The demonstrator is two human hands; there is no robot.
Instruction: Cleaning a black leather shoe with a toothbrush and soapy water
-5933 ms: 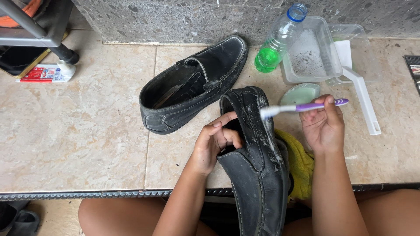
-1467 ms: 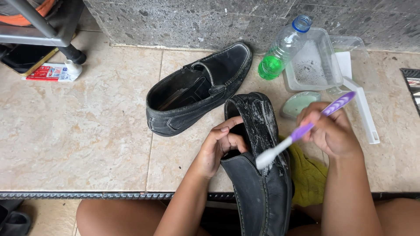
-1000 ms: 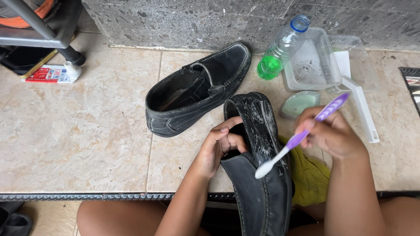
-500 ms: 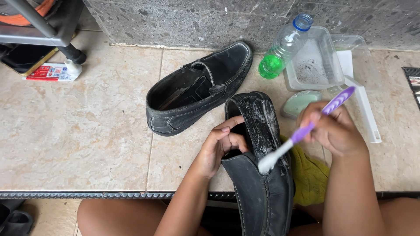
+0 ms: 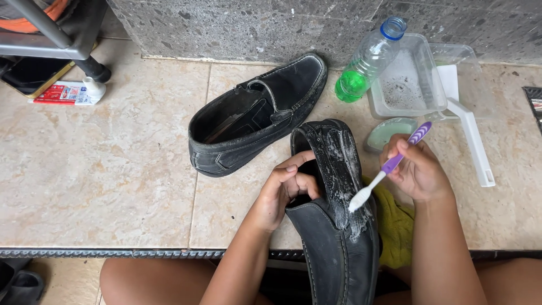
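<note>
Scrub partway: left hand [image 5: 282, 189] fingers clamped on soapy black leather loafer [image 5: 339, 237], right hand [image 5: 418, 169] fingers clamped on purple-white toothbrush [image 5: 389, 165] against its foamy side; second black loafer [image 5: 257, 116] beside it looks dry, untouched.

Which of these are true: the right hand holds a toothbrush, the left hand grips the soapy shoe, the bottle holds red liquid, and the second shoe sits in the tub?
1. The right hand holds a toothbrush. True.
2. The left hand grips the soapy shoe. True.
3. The bottle holds red liquid. False: it is green.
4. The second shoe sits in the tub. False: it lies on the tiles.
</note>
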